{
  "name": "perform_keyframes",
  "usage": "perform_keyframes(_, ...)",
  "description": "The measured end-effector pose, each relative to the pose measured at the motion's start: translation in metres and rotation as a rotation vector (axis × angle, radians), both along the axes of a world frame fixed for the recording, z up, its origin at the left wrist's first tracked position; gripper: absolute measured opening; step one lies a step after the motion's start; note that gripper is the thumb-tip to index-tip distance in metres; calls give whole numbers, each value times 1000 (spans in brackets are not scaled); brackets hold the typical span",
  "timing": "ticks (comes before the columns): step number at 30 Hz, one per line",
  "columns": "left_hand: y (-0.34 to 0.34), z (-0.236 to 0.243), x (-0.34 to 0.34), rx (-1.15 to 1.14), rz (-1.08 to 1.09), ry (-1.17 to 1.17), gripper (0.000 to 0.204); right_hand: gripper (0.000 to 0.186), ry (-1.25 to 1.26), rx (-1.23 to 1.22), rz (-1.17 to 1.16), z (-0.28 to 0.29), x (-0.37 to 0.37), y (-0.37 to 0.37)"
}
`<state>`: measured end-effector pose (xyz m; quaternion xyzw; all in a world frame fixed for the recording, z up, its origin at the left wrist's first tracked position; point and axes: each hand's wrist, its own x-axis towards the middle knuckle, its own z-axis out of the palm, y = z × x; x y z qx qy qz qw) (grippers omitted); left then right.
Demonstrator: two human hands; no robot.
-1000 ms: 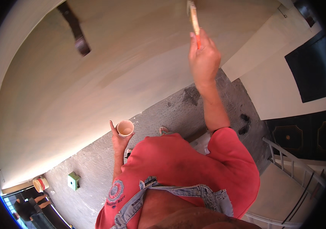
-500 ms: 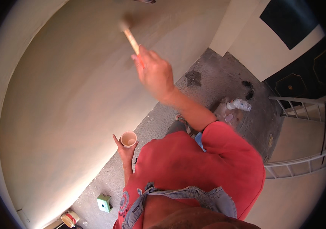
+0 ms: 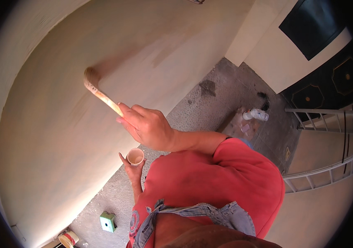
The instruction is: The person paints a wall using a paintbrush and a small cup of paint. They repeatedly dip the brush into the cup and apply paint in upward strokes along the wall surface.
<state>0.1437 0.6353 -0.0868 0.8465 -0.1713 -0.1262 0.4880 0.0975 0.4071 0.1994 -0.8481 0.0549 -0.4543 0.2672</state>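
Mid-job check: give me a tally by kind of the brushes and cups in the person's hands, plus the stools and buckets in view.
Brush: 1, in the right hand
Cup: 1, in the left hand
Green stool: 1
Bucket: 1, at the lower left
Total: 4

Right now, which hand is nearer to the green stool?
Left. In the picture, the left hand with the cup is above and right of the stool; the right hand with the brush is farther up.
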Motion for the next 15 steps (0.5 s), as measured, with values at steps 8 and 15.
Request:
perform_keyframes(8, 15, 4, -7, 89, 119, -6, 132, 33, -7, 117, 65, 19, -19, -21)
perform_keyframes(15, 7, 1, -4, 40, 114, -16, 133, 24, 103, 277, -86, 7, -26, -146)
